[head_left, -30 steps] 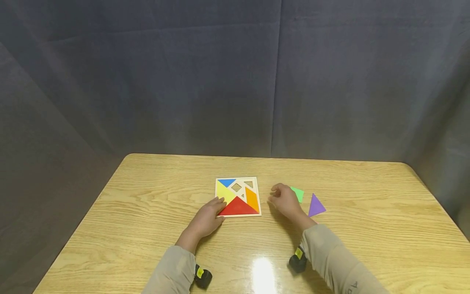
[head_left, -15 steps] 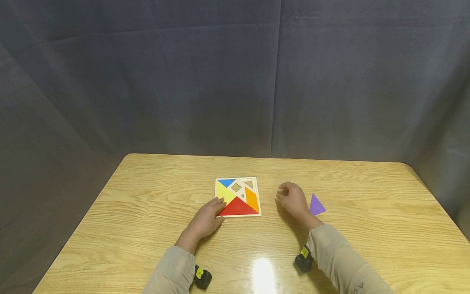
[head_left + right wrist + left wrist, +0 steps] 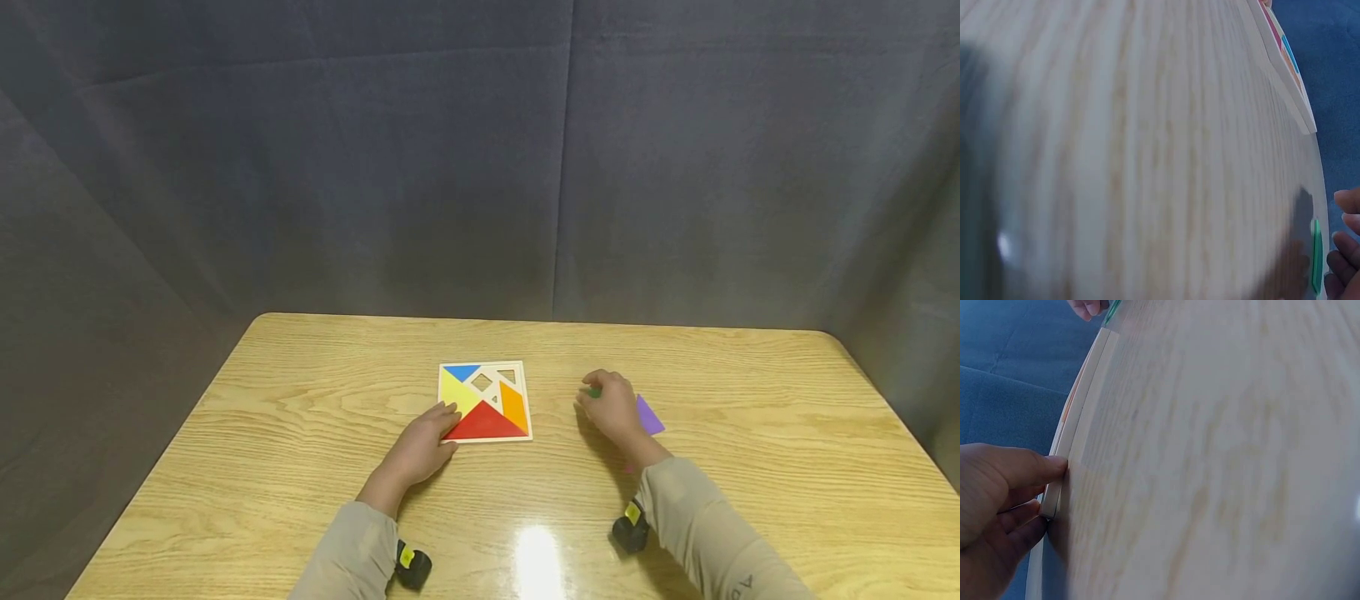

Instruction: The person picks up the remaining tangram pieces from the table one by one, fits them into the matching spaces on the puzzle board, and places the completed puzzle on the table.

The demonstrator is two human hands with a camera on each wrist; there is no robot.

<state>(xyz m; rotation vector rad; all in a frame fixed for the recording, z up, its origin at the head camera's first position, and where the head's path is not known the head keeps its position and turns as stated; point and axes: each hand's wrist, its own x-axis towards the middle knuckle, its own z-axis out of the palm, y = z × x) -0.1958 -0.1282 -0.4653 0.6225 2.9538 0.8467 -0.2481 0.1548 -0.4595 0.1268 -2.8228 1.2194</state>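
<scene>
Left hand (image 3: 420,446) pinching board (image 3: 492,370) by near-left corner, thumb on edge. Right hand (image 3: 613,406) loosely bent, part open, over green piece (image 3: 595,392) on table (image 3: 337,400); contact unclear. Purple piece (image 3: 649,417) just right.

on the right sleeve (image 3: 708,533), well apart from the far edge of the table (image 3: 300,467), one dark letter (image 3: 744,581) can be read as "a"; the sign next to it is not clear. the yellow labels (image 3: 407,556) on the two black wrist devices (image 3: 415,575) are too small for reading.
</scene>
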